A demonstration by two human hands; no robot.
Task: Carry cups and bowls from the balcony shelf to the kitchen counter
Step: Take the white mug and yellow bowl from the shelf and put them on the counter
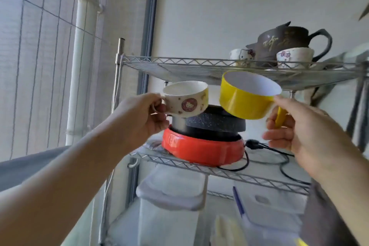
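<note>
My left hand (139,118) grips the handle of a cream cup (186,98) with a round pink cartoon print, held upright in front of the wire shelf (179,64). My right hand (295,128) holds a wide yellow cup (247,100) with a white inside by its yellow handle, tilted toward me. Both cups hang in the air just below the top tier's front edge. On the top tier stand two white cartoon-print cups, one on the left (241,56) and one on the right (294,57), partly hidden by the rim.
A dark brown teapot (287,40) sits on the top tier behind the cups. The middle tier carries a red cooker base (201,150) with a black speckled pot (215,124) and a black cable (277,154). Clear lidded boxes (171,191) fill the lower tier. A window screen is at left.
</note>
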